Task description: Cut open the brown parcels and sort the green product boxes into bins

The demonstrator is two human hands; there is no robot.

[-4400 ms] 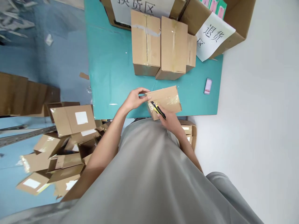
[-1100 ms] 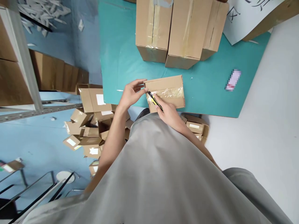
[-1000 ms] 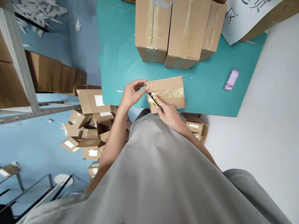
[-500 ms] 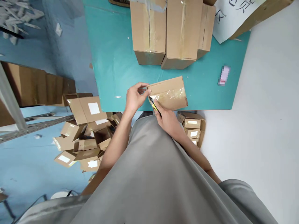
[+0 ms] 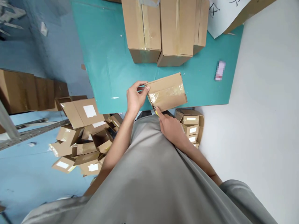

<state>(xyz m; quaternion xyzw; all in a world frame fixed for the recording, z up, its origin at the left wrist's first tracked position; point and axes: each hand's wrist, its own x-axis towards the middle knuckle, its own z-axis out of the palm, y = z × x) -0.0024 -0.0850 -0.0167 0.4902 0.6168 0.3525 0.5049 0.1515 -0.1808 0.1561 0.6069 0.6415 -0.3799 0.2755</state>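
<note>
A small brown cardboard box (image 5: 168,90), sealed with clear shiny tape, lies at the near edge of the teal table (image 5: 109,68). My left hand (image 5: 135,98) pinches the box's left corner between thumb and fingers. My right hand (image 5: 171,127) is closed round a yellow and black utility knife (image 5: 154,109), of which only the tip shows, at the box's near left edge. My grey shirt hides the lower part of that hand.
Three taller taped boxes (image 5: 161,28) stand side by side at the back of the table. A large carton with a white paper sign (image 5: 221,15) sits at the back right. Many small labelled boxes (image 5: 79,137) lie heaped on the blue floor at left; more (image 5: 191,127) sit under the table's edge.
My right hand has drawn the knife from the box's taped top back to its near left edge. The box has turned slightly. My left hand keeps its hold on the corner.
</note>
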